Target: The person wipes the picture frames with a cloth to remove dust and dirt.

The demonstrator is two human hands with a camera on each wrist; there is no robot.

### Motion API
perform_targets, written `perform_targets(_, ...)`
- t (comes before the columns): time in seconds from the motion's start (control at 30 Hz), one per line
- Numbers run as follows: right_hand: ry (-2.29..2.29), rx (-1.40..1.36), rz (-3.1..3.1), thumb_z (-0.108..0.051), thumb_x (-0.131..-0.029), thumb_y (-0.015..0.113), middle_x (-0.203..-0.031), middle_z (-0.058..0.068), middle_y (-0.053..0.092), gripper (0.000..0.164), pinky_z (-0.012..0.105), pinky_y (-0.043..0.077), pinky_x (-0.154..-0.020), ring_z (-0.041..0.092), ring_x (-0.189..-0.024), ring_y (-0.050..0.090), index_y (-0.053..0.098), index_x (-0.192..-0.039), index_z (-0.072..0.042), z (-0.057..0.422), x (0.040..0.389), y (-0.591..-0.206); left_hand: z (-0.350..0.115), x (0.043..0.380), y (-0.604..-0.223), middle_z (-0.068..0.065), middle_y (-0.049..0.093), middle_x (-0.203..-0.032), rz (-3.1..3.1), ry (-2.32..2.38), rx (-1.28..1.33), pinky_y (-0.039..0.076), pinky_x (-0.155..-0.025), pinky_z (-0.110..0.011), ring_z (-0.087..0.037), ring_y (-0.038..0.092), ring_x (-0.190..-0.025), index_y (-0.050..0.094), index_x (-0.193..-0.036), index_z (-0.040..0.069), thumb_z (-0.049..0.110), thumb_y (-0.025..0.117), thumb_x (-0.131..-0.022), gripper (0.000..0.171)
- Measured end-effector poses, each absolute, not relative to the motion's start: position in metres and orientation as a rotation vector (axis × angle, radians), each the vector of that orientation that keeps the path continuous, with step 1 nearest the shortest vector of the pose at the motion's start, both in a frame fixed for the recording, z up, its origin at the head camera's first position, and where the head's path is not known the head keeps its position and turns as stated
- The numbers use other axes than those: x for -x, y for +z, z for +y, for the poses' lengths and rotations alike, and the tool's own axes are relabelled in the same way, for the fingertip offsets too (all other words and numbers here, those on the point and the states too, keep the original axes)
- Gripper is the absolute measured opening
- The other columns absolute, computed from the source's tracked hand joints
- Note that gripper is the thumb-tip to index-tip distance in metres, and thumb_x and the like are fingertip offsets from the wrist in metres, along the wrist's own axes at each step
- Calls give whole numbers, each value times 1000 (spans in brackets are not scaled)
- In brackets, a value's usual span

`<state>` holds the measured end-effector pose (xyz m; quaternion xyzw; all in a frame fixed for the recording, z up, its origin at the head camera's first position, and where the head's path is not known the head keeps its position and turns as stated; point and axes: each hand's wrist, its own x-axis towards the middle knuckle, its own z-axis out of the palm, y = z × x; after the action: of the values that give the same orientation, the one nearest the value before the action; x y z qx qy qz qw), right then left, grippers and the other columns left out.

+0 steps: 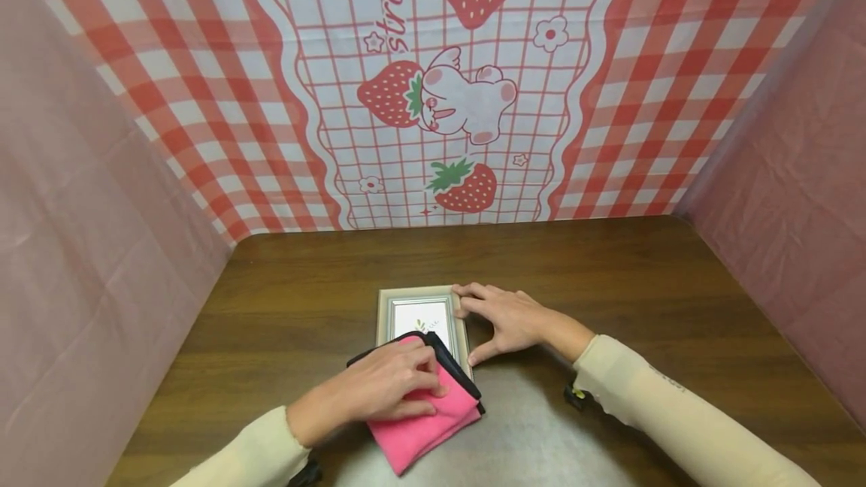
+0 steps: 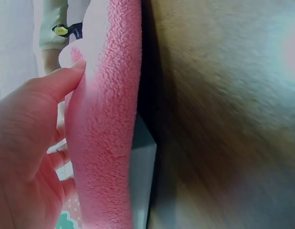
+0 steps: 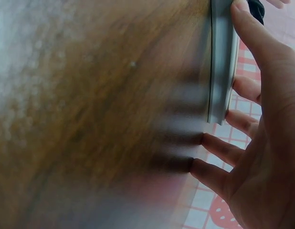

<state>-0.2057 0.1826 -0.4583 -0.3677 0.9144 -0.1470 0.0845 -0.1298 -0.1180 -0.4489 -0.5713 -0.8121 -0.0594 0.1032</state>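
A picture frame [image 1: 384, 314] with a pale moulding lies flat on the wooden table, a small leafy print showing behind its pane. Across its lower part spreads a folded pink cloth [image 1: 406, 442] with black edging, hiding that end of the frame. My left hand [image 1: 389, 385] lies over the cloth and holds it with bent fingers and thumb; the left wrist view shows the thumb on the fleecy side. Along the frame's right edge, my right hand [image 1: 510, 318] touches with thumb and fingertips spread apart. In the right wrist view, some of its fingers reach the tabletop.
The brown wooden table [image 1: 284, 299] extends around the frame, with a light glare near the front. A red-and-white strawberry-print cloth [image 1: 311, 81] hangs behind it. Plain pink drapes [image 1: 798, 194] stand at both sides.
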Motion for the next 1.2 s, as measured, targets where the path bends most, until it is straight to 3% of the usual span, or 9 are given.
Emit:
perform_targets(0.23, -439, 1096, 2725, -73, -83, 89, -180, 6, 45, 83, 58, 59, -85, 38, -153, 58, 68, -151, -29, 183, 206, -460, -141, 127, -445, 12, 68, -105, -2460, -215, 1665, 54, -88, -23, -5, 63, -99, 88, -109, 30, 46, 86, -100, 18)
perform_targets(0.5, -430, 1083, 2720, -74, -83, 89, -181, 6, 43, 84, 61, 59, -88, 39, -155, 56, 67, -152, -29, 183, 206, -461, -160, 130, -436, 12, 67, -104, -2588, -206, 1661, 37, -82, -16, -3, 60, -98, 88, -106, 31, 46, 88, -96, 18)
perform_targets(0.63, -436, 1089, 2715, -74, -83, 89, -181, 7, 43, 85, 64, 59, -89, 40, -155, 56, 67, -152, -29, 182, 206, -461, -160, 130, -434, 12, 68, -105, -2587, -198, 1673, 38, -83, -17, -4, 60, -100, 86, -107, 31, 47, 88, -96, 20)
perform_targets(0.87, -433, 1100, 2716, -73, -84, 89, -181, 7, 43, 84, 62, 59, -87, 40, -154, 57, 67, -152, -29, 182, 206, -460, -162, 131, -426, 12, 68, -111, -2589, -213, 1577, 44, -84, -22, -7, 59, -107, 79, -111, 31, 57, 89, -90, 35)
perform_targets(1.0, -431, 1100, 2716, -73, -84, 89, -181, 7, 43, 84, 61, 59, -87, 41, -154, 57, 67, -152, -30, 183, 206, -459, -163, 130, -428, 10, 67, -121, -2686, -95, 1525, 53, -91, -33, -11, 60, -116, 76, -120, 32, 65, 93, -83, 52)
perform_targets(1.2, -434, 1088, 2714, -73, -84, 89, -181, 7, 43, 83, 61, 59, -87, 40, -155, 56, 67, -151, -30, 183, 206, -458, -160, 125, -432, 8, 64, -125, -2675, 57, 1540, 49, -92, -32, -12, 58, -121, 73, -126, 35, 70, 97, -73, 67)
